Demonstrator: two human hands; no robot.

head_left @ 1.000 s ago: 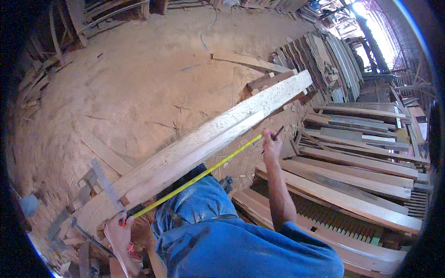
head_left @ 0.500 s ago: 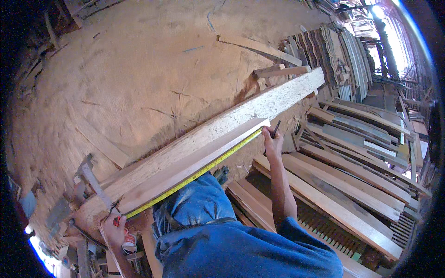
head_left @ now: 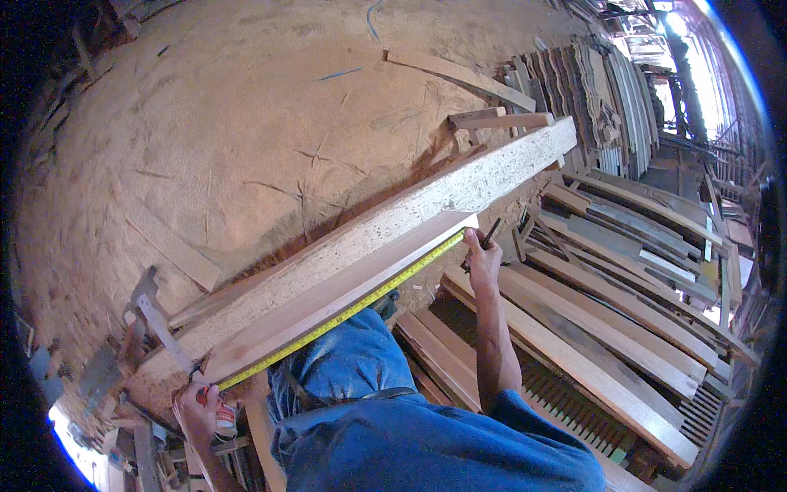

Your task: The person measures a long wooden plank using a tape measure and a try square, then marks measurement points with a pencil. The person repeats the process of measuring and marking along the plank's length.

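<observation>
A yellow measuring tape (head_left: pixel 352 309) is stretched along the near edge of a planed wooden board (head_left: pixel 328 295), which lies on a thick, rough-topped beam (head_left: pixel 492 176). At the board's lower left end, my left hand (head_left: pixel 195 414) is closed round the red and dark tape case, mostly hidden by the fingers. My right hand (head_left: pixel 485 258) pinches the other end of the tape by the board's far right corner. A dark, slim pencil or pen (head_left: pixel 493 230) is also held in it, slanting up past the fingers.
A metal try square (head_left: pixel 162 330) lies across the beam's left end. A white and red can (head_left: pixel 225 420) stands near my left hand. Several sawn planks (head_left: pixel 590 344) are stacked on the right. Wavy sheets (head_left: pixel 566 94) lean farther back, and sawdust-covered ground (head_left: pixel 213 123) spreads beyond the beam.
The pencil or pen has tilted a little in my right hand, its lower end now showing below the fingers. Both hands keep the tape stretched, and the view has shifted slightly.
</observation>
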